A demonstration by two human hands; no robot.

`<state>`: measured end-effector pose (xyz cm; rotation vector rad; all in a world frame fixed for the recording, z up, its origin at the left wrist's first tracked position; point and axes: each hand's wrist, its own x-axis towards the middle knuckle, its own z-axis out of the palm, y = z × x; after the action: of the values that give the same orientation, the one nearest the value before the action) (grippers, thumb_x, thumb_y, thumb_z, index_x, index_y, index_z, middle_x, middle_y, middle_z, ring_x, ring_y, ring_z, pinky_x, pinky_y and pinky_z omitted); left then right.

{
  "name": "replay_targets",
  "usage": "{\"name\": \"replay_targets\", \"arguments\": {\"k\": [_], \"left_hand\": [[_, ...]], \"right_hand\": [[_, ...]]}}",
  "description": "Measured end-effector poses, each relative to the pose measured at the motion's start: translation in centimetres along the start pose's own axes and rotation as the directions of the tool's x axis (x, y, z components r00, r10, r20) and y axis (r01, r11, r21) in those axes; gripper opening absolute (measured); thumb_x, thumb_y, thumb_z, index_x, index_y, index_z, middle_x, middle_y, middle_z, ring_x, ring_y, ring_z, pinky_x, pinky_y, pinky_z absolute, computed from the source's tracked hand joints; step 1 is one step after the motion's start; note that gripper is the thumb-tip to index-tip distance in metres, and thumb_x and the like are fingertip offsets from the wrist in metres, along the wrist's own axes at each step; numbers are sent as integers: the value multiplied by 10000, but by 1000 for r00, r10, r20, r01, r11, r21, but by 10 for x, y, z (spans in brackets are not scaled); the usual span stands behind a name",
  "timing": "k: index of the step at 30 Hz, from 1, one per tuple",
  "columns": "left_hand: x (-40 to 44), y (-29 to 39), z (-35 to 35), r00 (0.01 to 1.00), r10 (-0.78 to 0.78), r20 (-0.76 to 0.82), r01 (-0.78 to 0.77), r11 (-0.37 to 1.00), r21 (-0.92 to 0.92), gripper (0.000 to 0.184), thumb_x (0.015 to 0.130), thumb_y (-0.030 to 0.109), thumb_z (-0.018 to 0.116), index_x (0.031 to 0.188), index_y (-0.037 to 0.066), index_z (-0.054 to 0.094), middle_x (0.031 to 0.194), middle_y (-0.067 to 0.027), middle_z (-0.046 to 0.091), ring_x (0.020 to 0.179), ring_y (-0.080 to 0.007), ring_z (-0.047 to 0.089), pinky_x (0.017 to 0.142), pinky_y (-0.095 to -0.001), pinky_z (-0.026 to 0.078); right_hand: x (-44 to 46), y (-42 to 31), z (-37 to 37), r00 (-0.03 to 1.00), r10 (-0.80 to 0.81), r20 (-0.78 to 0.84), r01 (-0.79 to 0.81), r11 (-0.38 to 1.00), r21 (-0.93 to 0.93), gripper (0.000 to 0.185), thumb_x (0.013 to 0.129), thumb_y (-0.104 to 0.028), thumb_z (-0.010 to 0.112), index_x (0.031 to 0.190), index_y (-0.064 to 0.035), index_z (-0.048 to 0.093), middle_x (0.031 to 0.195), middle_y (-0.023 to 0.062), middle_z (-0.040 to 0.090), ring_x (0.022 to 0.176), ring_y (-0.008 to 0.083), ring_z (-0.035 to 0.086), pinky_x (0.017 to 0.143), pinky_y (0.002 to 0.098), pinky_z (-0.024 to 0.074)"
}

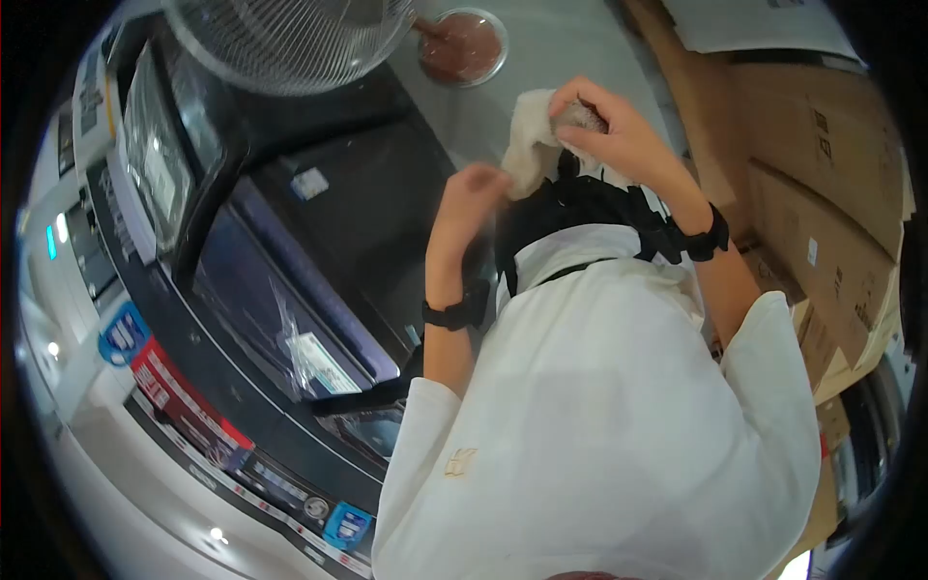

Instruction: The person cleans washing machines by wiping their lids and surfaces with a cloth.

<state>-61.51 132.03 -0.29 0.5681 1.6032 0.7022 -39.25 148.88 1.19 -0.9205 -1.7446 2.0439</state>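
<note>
A cream-white cloth [530,130] hangs in a bent strip in front of my body, above my dark bottoms. My right hand [609,130] is curled around its upper end, where a greyer, fuzzy part of the cloth shows between thumb and fingers. Lower down on the left, my left hand [476,193] has its fingers closed at the cloth's other end. That hand is slightly blurred, and its fingertips are partly hidden against the cloth. Both wrists wear black bands.
To the left stands a black appliance [338,184] with plastic film and labels. A wire-cage fan [290,43] is at the top, near a round reddish-brown base [464,46] on the grey floor. Cardboard boxes [822,232] are stacked on the right. Shelving with signs lies lower left.
</note>
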Motion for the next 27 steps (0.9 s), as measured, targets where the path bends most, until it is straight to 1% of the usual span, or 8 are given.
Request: {"name": "replay_targets", "arguments": {"k": [5,8,12,15,16,17,23,27], "left_hand": [[68,58,42,993,90,76,-108,956,271,260,967,143,702,1195,22,675,819,-3,622,770,-96,574,690,-272,448],[115,81,52,984,113,140,-165,878,450,288,944,147,712,1192,6,676,817,-25,636,754,-106,566,673,-293,449],[195,126,60,967,50,251,-211,711,671,251,924,155,711,1112,-10,703,824,-56,681,729,-119,576,652,-319,455],[253,163,77,926,317,204,-375,706,601,207,920,163,710,1043,-2,723,817,-87,696,720,-128,597,656,-332,473],[271,184,87,930,324,176,-365,741,564,282,909,200,665,1110,4,691,974,-240,733,907,-403,708,804,-494,541],[294,206,98,928,331,174,-370,745,555,275,910,195,661,1110,7,682,932,-236,730,866,-405,710,776,-492,542],[306,405,196,829,544,128,-471,555,686,285,960,169,626,1216,47,604,684,-199,670,650,-363,709,637,-466,531],[320,514,284,838,531,125,-524,718,458,308,1029,168,604,1291,19,542,883,-148,741,827,-315,739,740,-409,558]], "right_hand": [[5,-14,-51,904,-327,-277,221,909,-352,428,907,27,638,1310,-117,639,1129,79,666,970,261,653,887,345,529],[7,-30,-84,841,-394,-370,187,854,-485,585,840,93,597,1380,-129,631,1150,130,659,991,361,648,894,393,540],[21,-49,-147,841,-356,-409,-12,742,-671,653,789,136,571,1377,-138,646,1124,135,650,973,345,654,822,410,539],[37,-52,-193,764,-416,-493,-63,713,-699,656,770,150,567,1352,-134,667,1102,137,638,950,340,652,788,414,535],[42,-57,-212,730,-440,-524,-75,710,-700,652,764,153,567,1340,-131,676,1098,136,635,946,339,651,787,410,535],[46,-63,-230,694,-456,-558,-89,714,-694,648,759,155,567,1329,-129,685,1094,136,632,941,337,650,785,407,535],[45,-134,-318,239,-539,-807,-251,769,-588,584,765,114,587,1282,-131,699,1063,135,630,997,349,650,862,417,545],[51,-144,-412,-44,-608,-792,-386,742,-548,560,791,115,597,1280,-135,702,1146,136,624,1067,343,650,904,414,540]]}}
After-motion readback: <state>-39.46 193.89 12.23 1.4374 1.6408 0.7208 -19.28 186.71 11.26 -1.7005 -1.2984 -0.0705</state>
